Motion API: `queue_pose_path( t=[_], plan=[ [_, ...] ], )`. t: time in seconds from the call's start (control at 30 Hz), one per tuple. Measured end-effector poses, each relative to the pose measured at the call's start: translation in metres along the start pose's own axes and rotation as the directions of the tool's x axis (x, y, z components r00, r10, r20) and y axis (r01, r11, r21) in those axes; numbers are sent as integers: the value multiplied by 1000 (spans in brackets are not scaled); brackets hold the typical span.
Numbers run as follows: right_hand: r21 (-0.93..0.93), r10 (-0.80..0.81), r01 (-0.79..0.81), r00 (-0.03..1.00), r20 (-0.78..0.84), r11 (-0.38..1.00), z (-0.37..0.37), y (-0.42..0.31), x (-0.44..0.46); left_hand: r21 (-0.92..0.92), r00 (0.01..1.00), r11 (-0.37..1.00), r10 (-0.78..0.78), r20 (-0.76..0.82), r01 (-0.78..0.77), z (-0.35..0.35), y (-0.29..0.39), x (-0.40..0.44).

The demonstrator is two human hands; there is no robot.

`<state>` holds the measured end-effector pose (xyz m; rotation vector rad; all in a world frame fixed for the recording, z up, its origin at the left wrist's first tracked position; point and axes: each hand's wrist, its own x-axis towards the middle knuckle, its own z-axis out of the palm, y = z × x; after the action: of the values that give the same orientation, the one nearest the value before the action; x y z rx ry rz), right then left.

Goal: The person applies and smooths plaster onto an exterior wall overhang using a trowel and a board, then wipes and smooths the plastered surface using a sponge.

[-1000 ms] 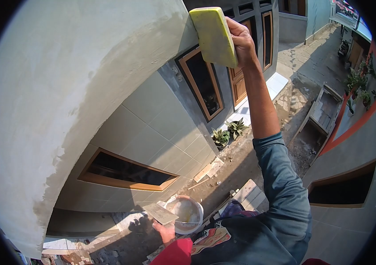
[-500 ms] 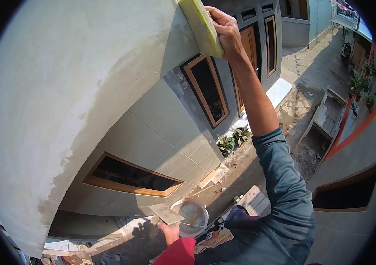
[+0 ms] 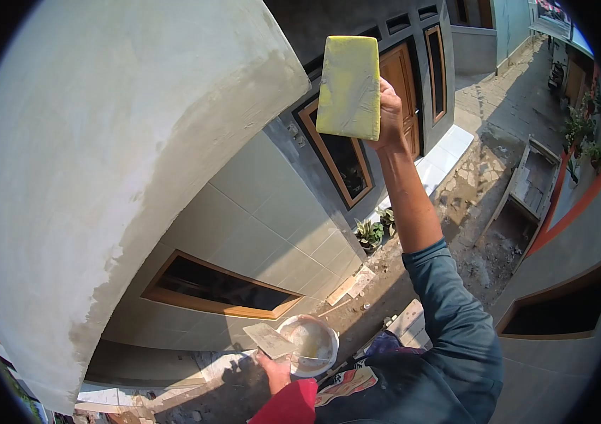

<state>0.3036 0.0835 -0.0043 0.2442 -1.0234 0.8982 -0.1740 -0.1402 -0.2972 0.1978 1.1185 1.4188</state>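
Observation:
My right hand (image 3: pixel 389 116) is raised, its fingers closed behind a yellow plastering float (image 3: pixel 348 88). The float's flat face, smeared with grey, is turned towards me. It hangs in the air just right of the plastered wall's corner, apart from it. That wall (image 3: pixel 173 92) has a damp, darker band along its lower edge. Down low, my left hand (image 3: pixel 274 369) grips a flat plastering trowel (image 3: pixel 269 340), seen with its blade lying nearly level. Its handle is hidden. Beside the trowel stands a round white bucket (image 3: pixel 334 353) with pale, wet contents.
Below are a tiled wall with a wood-framed window (image 3: pixel 223 286), potted plants (image 3: pixel 370 233) and boards (image 3: pixel 350 283) on the ground. Right of my arm lies a wooden frame (image 3: pixel 526 184) on the path. A house door (image 3: pixel 398 92) stands behind the float.
My right hand has drawn the float off the wall's corner, moved it right and down, and turned its face towards me. My left hand keeps the trowel by the bucket.

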Motion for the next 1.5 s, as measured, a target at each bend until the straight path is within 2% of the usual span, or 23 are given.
queue_pose_path(
  t=[0.03,0.13,0.2,0.23,0.3,0.43,0.5,0.63,0.7,0.73,0.77,0.87,0.93,1.03,1.13,1.2,1.33,1.43,1.5],
  plan=[
    [77,-2,3,1000,-15,997,6,6,-5,-4,1000,1000,-1,1,1,2,-1,-1],
    [106,-32,42,995,-89,993,23,18,-13,8,997,1000,-10,-71,10,6,-1,-6],
    [-59,-124,113,964,-235,992,32,22,-14,40,999,999,-18,-50,20,3,0,-7],
    [-59,-120,110,965,-233,992,32,24,-14,36,999,999,-19,-51,20,2,0,-7],
    [-170,-173,133,952,-252,976,32,27,-13,-6,999,999,-32,-21,32,-1,-2,-7],
    [-208,-172,115,943,-285,971,45,22,-14,-32,998,998,-60,-24,59,0,-5,-4],
    [-345,-193,74,925,-326,936,54,23,-18,-72,998,996,-59,-38,56,2,-6,-5],
    [-473,-108,2,974,-197,881,70,40,-49,-66,996,994,-85,-39,83,3,-5,-6],
    [-508,-269,122,936,-226,853,61,31,-54,-70,999,998,-14,-45,11,-4,-7,-1],
    [-376,-256,127,914,-315,918,55,21,-50,-74,999,997,-11,-36,8,-6,-8,4],
    [-361,-221,115,938,-268,925,45,8,-44,-61,1000,998,-16,-24,14,-4,-5,0],
    [-453,-175,45,952,-250,890,22,-3,-22,-15,998,999,-31,-51,30,-4,2,-4],
    [-606,-151,33,978,-145,795,16,-6,-9,10,995,999,-45,-87,46,-5,2,-3],
    [-618,-112,29,989,-95,786,8,-15,6,-50,998,998,-46,-38,44,-4,-1,-3],
    [-623,-37,5,999,-38,782,3,-23,15,-91,992,995,-48,-116,37,-4,-2,-4],
    [-622,9,-1,1000,8,783,2,-26,21,-135,999,991,-18,-50,11,-14,-6,0],
    [-647,35,-2,999,38,762,-2,-26,26,-135,1000,991,3,-25,-6,-25,-11,6],
    [-672,1,20,1000,31,740,3,-24,25,-114,1000,993,9,-25,-12,-27,-15,5],
    [-690,-53,43,999,6,723,11,-21,26,-129,991,991,0,-131,-17,-20,-15,0]
  ],
)
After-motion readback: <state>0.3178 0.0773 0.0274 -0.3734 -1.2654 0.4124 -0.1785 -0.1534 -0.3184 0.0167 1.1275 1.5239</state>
